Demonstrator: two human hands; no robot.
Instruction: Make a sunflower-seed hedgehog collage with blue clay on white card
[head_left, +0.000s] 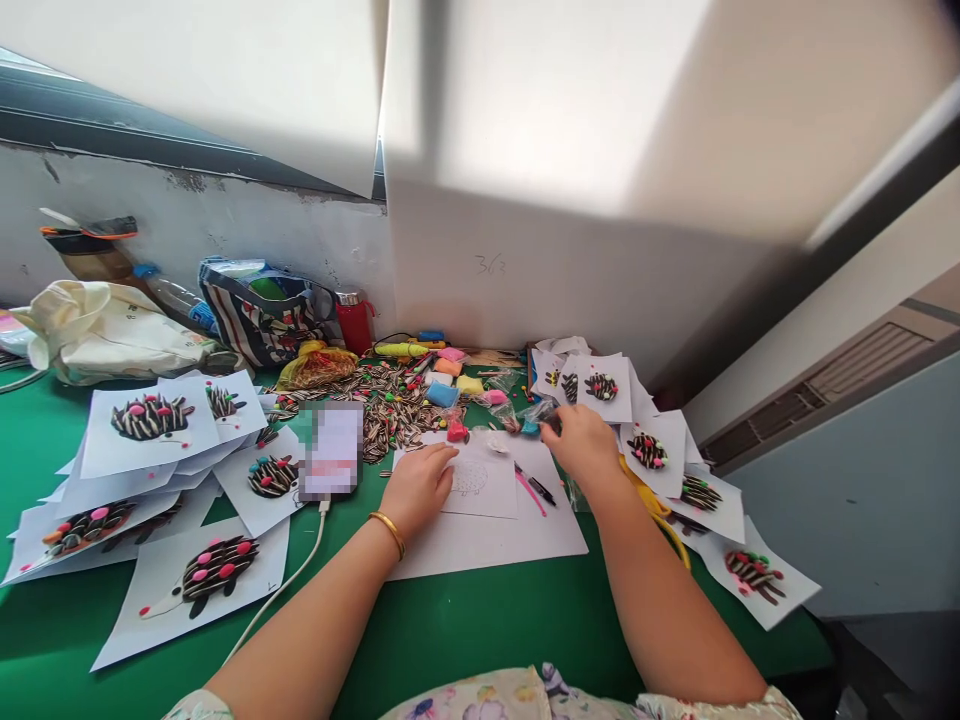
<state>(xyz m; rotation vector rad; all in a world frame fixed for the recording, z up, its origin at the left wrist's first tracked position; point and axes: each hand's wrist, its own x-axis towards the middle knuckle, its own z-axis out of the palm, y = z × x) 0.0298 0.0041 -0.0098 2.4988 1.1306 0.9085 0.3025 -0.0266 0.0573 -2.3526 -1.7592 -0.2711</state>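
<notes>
Paper square with a faint hedgehog outline (480,480) sits right in front of me, on top of a bigger white sheet (495,545) on the green table (465,630). My left hand (416,485) rests on its left edge, fingers loosely curled and relaxed, just pinning it down, not gripping anything. The outline is only thin pencil-ish lines, no seeds or colour on it, and it lies just right of my fingertips.

My right hand (585,445) is off past the square's top right corner, fingers pinched shut on a little clear bag (534,415) with something blue in it. Two pens (536,488) lie between that hand and the square.

Room-wise it's tight. The sunflower seed pile (390,400) and lumps of coloured clay (450,380) crowd the far edge up to the wall (525,280). A phone (331,450) with its cable (292,575) is just left of my left hand, and beyond it are finished hedgehog pictures (150,420). More finished sheets (652,450) fan out along the right table edge. The only bare green is the strip nearest me, between my forearms.
</notes>
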